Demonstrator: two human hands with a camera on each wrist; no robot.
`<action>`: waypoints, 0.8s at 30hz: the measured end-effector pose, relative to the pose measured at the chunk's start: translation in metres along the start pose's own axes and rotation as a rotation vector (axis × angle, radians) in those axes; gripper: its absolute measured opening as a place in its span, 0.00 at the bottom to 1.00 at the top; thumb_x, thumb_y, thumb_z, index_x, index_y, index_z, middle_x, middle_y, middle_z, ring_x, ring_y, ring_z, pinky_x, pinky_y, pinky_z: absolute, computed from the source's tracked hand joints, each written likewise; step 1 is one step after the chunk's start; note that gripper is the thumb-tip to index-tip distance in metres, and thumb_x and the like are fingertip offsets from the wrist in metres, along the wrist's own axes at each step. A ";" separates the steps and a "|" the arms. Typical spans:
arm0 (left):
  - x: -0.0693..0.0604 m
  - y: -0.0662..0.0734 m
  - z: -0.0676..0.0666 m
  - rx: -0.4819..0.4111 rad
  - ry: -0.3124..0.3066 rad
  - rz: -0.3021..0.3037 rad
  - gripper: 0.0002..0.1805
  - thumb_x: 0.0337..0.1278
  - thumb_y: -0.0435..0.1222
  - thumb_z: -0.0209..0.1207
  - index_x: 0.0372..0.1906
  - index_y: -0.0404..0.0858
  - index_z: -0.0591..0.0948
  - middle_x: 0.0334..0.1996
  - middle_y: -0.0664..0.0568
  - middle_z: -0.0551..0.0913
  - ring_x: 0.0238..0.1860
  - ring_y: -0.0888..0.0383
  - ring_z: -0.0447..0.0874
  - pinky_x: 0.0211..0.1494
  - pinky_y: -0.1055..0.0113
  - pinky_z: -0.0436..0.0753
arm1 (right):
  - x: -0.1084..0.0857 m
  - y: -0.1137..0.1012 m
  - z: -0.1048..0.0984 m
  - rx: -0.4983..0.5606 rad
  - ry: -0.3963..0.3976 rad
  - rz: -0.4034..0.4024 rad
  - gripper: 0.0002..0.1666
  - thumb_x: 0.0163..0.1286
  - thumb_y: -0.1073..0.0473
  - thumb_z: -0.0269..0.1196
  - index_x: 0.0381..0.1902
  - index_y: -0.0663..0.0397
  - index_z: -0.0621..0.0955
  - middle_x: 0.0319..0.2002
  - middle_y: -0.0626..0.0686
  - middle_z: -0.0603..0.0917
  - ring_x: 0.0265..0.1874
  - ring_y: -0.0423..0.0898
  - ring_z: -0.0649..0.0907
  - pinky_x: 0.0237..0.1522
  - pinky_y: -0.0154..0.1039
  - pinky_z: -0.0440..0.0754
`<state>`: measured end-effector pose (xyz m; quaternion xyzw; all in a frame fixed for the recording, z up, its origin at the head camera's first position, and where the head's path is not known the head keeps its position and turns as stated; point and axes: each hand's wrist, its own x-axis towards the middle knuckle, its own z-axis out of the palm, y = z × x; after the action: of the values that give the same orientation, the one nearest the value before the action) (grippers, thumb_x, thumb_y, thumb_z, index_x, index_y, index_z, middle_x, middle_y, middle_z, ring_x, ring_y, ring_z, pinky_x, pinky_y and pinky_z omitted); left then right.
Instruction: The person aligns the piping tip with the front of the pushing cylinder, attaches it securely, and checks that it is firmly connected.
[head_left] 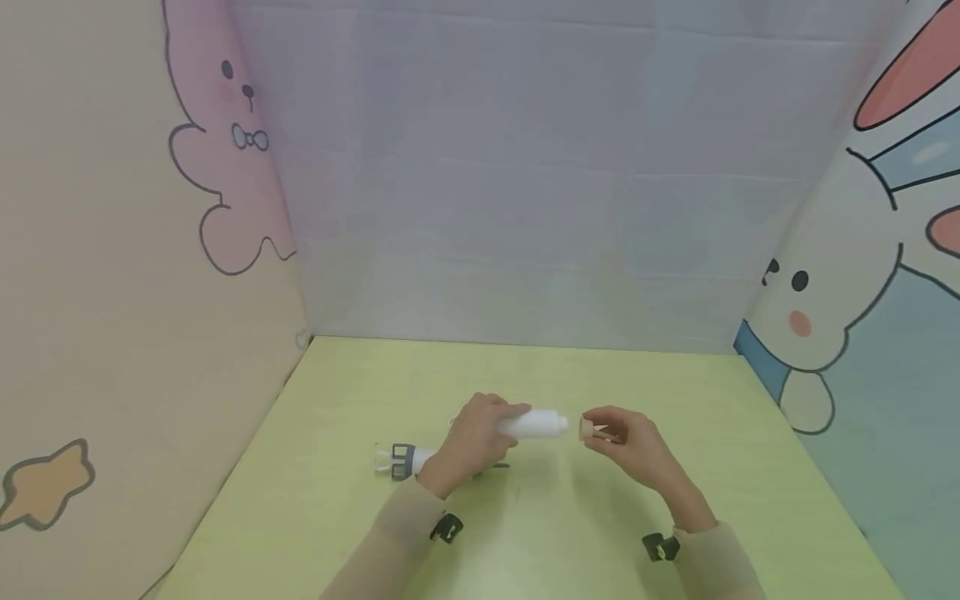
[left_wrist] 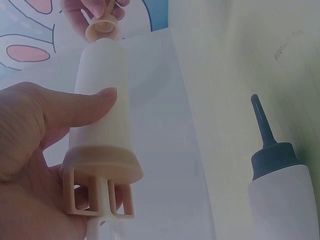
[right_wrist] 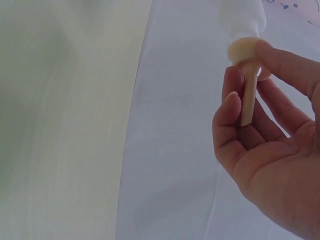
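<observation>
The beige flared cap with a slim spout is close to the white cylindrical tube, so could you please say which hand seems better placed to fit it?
Probably the right hand: it holds the cap, open end toward the tube, which the left hand grips and could steady.

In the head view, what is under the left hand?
A second white tube on the table: its blue-grey handle end and dark nozzle show on either side of the left hand, which, with the wrist, hides its middle there.

Head view high, fwd/down; wrist views close, both w/ white tube (left_wrist: 101,65)
</observation>
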<state>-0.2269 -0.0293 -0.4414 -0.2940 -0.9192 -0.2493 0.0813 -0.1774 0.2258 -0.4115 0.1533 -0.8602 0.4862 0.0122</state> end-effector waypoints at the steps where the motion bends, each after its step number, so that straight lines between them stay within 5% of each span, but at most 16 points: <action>1: 0.000 0.000 -0.001 0.006 -0.005 0.005 0.28 0.44 0.35 0.72 0.56 0.49 0.82 0.44 0.50 0.81 0.44 0.50 0.75 0.41 0.58 0.77 | 0.000 -0.002 0.000 0.001 -0.006 -0.001 0.19 0.61 0.72 0.65 0.50 0.71 0.78 0.46 0.66 0.81 0.42 0.61 0.83 0.42 0.44 0.81; 13: -0.006 0.001 -0.008 0.011 -0.045 0.004 0.28 0.44 0.36 0.72 0.56 0.51 0.82 0.44 0.51 0.81 0.44 0.51 0.75 0.40 0.61 0.77 | 0.015 0.032 0.011 0.080 -0.057 -0.060 0.20 0.60 0.66 0.68 0.50 0.65 0.80 0.47 0.61 0.82 0.41 0.54 0.84 0.39 0.37 0.81; 24: -0.011 0.000 -0.018 -0.011 -0.009 0.009 0.27 0.44 0.34 0.72 0.55 0.50 0.82 0.43 0.50 0.81 0.43 0.51 0.75 0.41 0.58 0.77 | 0.020 0.026 0.018 0.074 -0.077 -0.096 0.20 0.60 0.63 0.68 0.51 0.62 0.81 0.46 0.58 0.83 0.39 0.51 0.84 0.39 0.37 0.81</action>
<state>-0.2180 -0.0438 -0.4290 -0.2995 -0.9169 -0.2527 0.0764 -0.2012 0.2184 -0.4386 0.2132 -0.8331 0.5104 -0.0034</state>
